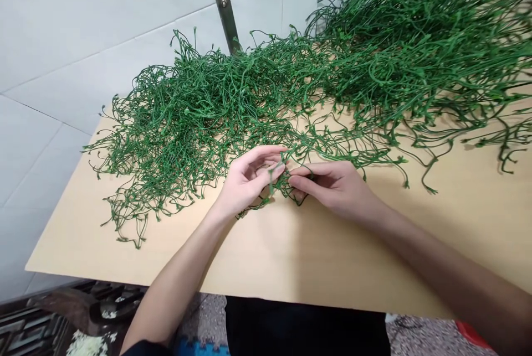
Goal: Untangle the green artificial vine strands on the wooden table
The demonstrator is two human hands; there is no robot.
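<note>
- Tabletop of pale wood [249, 256] is covered along its far side by green stems, while its near strip is crossed by both forearms.
- Long heap of thin, plastic-looking green stems [199, 96] is spread from left to right against the tiled wall [83, 24]; its thickest part is piled at the far right.
- Loose front stems [353, 151] are strewn just beyond the right hand, mostly laid crosswise, and are reached more nearly by that hand than by the left.
- Left hand [251, 176] is set at the near edge of the heap, palm turned inward, with a strand pinched between thumb and curled fingers.
- Right hand [338, 184] is brought in from the opposite side, its thumb and forefinger pressed together on the same small tangle.
- Small stem cluster [271, 176] is held in the narrow gap between the two sets of fingertips; its long axis is slanted from upper right to lower left. Whether its lowest strands are rested on the wood cannot be told.
</note>
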